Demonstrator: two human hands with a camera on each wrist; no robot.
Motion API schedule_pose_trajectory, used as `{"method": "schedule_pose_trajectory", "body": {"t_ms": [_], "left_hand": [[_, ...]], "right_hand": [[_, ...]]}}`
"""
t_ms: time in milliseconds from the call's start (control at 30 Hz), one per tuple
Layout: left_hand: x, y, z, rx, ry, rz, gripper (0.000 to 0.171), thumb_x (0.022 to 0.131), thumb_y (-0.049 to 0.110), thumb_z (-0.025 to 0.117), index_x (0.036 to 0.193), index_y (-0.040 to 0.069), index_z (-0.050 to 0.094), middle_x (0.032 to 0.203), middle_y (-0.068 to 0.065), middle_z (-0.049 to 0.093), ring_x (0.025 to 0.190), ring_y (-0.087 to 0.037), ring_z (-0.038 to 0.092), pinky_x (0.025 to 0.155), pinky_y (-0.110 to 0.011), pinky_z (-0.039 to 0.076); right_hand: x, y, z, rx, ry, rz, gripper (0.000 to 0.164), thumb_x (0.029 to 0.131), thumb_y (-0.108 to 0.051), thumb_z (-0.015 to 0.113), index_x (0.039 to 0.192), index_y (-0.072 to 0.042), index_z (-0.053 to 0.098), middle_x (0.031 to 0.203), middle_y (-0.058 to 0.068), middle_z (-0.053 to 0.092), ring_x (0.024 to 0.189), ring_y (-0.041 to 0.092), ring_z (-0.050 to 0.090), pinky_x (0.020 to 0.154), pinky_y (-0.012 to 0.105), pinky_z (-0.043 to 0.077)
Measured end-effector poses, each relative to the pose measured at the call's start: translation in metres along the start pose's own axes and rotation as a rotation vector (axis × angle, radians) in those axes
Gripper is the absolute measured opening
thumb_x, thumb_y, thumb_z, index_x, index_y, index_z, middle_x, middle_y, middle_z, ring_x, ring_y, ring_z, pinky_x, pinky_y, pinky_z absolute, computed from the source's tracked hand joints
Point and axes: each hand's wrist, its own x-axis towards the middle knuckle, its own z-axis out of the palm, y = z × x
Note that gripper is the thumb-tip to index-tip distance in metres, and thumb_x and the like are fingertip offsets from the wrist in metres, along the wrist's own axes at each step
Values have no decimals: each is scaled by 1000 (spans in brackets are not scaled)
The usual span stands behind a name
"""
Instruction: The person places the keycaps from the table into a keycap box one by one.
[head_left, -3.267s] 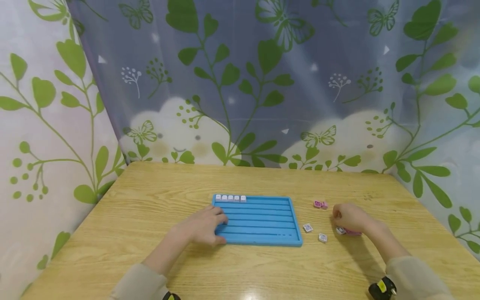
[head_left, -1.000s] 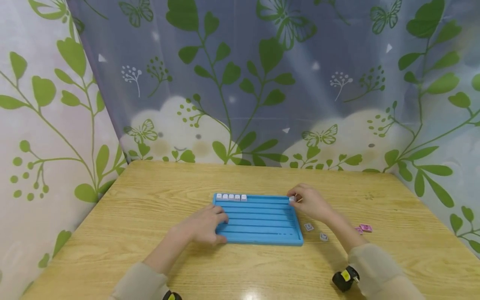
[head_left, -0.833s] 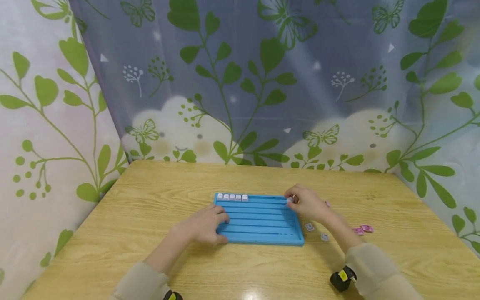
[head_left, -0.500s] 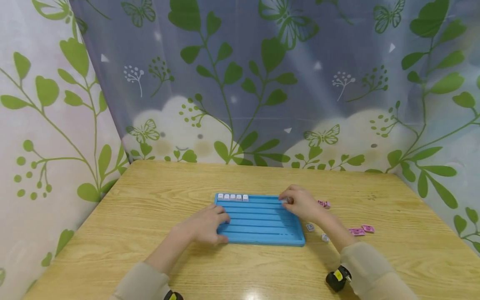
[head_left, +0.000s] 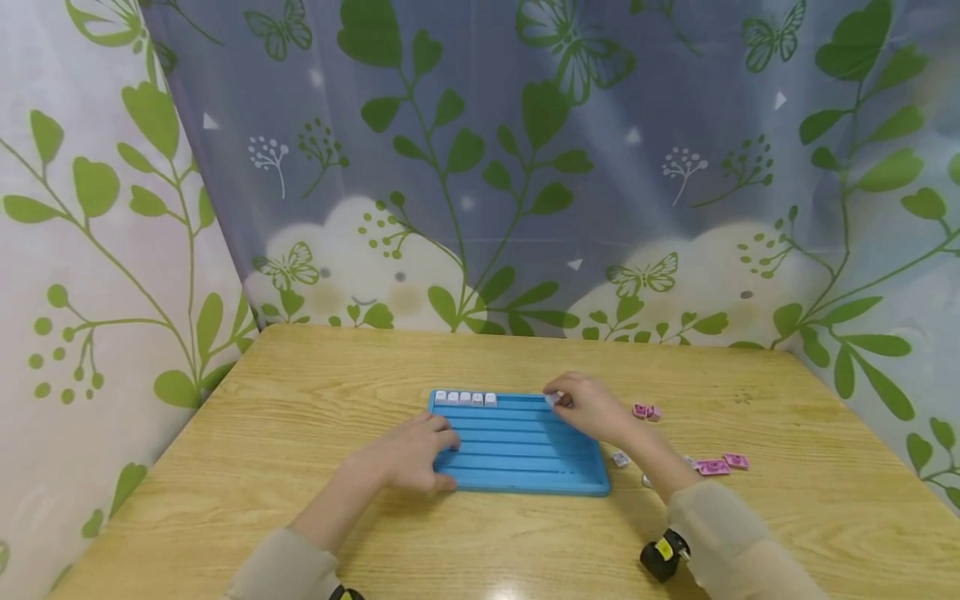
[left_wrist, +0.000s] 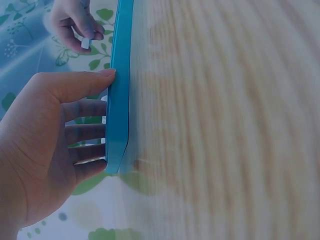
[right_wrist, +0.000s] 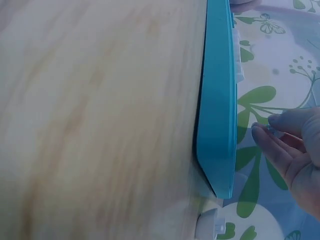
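Left hand: fingers spread, the left hand (head_left: 411,452) rests on the left end of the blue tray (head_left: 517,485), thumb on its front rim.
Right hand: the right hand (head_left: 592,408) pinches a white keycap (head_left: 552,399) above the right half of the back row.
Back row, left: five white keycaps (head_left: 465,399) side by side.
Right of tray: pink keycaps (head_left: 712,467) and loose white keycaps (head_left: 620,459) on the tabletop (head_left: 337,367).

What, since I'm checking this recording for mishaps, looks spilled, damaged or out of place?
Nothing looks spilled or broken. The pink pieces and loose white pieces right of the blue tray lie at mixed angles, unlike its neat white row.
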Motion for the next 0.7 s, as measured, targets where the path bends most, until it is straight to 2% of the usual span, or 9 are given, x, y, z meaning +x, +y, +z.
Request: {"method": "schedule_pose_trajectory", "body": {"t_ms": [300, 700], "left_hand": [[1, 1, 0, -6, -6, -11, 49, 80, 42, 64, 118, 11, 59, 117, -5, 53, 111, -23, 46, 96, -40, 39], [2, 0, 0, -7, -5, 0, 51, 79, 43, 65, 118, 10, 59, 116, -5, 53, 111, -23, 46, 97, -40, 39]], "right_hand": [[11, -6, 5, -8, 7, 42, 18, 82, -6, 69, 99, -1, 65, 94, 7, 60, 79, 17, 57, 65, 27, 49], [32, -20, 12, 9, -41, 74, 19, 83, -5, 67, 102, 0, 66, 94, 6, 57, 82, 18, 57, 69, 28, 50]]}}
